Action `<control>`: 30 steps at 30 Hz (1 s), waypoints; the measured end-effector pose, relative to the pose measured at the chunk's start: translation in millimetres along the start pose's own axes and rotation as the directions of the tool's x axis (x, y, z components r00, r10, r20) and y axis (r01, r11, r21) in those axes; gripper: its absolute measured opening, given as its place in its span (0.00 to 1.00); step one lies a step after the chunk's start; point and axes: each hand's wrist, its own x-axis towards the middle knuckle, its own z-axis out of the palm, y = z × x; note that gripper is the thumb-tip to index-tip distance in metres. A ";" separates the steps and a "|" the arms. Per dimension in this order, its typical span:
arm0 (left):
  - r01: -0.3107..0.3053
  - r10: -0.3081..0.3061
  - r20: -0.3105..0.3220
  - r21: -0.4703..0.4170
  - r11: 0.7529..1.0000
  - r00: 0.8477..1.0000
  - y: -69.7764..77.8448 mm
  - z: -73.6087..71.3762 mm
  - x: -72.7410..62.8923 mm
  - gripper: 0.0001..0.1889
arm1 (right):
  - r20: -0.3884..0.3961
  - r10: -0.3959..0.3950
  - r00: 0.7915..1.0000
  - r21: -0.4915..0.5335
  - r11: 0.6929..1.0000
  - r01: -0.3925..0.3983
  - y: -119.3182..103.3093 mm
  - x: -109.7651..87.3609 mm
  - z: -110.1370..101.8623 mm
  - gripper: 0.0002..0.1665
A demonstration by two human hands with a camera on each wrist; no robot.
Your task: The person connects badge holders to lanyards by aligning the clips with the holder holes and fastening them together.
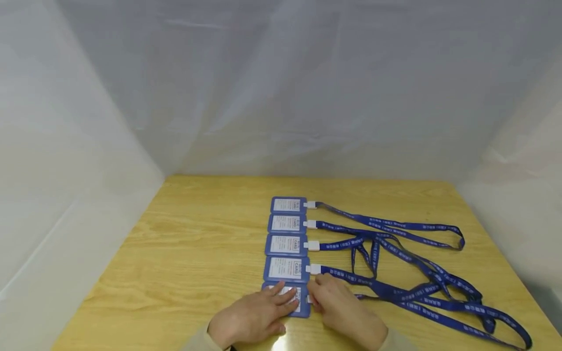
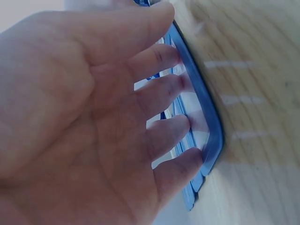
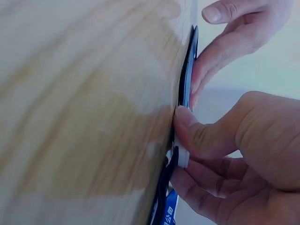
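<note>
A blue card holder point(image 1: 299, 313) with a white printed card lies nearest the person, at the front end of a column of similar holders. My left hand point(image 1: 252, 314) rests on it with fingers spread and nearly straight; in the left wrist view the fingertips touch its clear face. At the holder's right end, my right hand point(image 1: 344, 311) pinches the white clip point(image 3: 183, 158) between thumb and fingers. A blue lanyard point(image 3: 169, 211) runs from this clip, partly hidden behind the right hand.
Several more blue holders, such as the second one point(image 1: 286, 268), stretch away in line, each clipped to a printed lanyard point(image 1: 360, 279). The lanyards overlap across the right side of the wooden table point(image 1: 175, 253). Pale sheeting point(image 1: 285, 97) encloses the back and sides.
</note>
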 end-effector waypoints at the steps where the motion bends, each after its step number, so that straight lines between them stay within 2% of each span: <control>1: -0.003 0.003 -0.007 0.003 1.000 1.000 0.1 0.8 -0.4 0.30 | -0.001 -0.004 1.000 -0.002 1.000 0.004 -0.5 0.2 0.9 0.20; 11: -0.006 0.007 -0.035 0.019 1.000 0.999 3.8 7.7 -2.0 0.28 | 0.069 0.029 0.997 0.028 0.999 -0.031 -4.4 2.2 0.7 0.22; 23: 0.042 -0.039 -0.095 0.033 0.999 0.995 12.5 10.2 2.2 0.26 | 0.002 0.047 0.999 0.026 0.999 -0.047 -4.8 4.6 0.0 0.23; 30: 0.070 -0.064 -0.081 0.065 0.995 0.995 15.8 8.4 3.0 0.27 | -0.060 0.027 0.998 0.008 1.000 -0.027 -7.9 3.3 3.8 0.24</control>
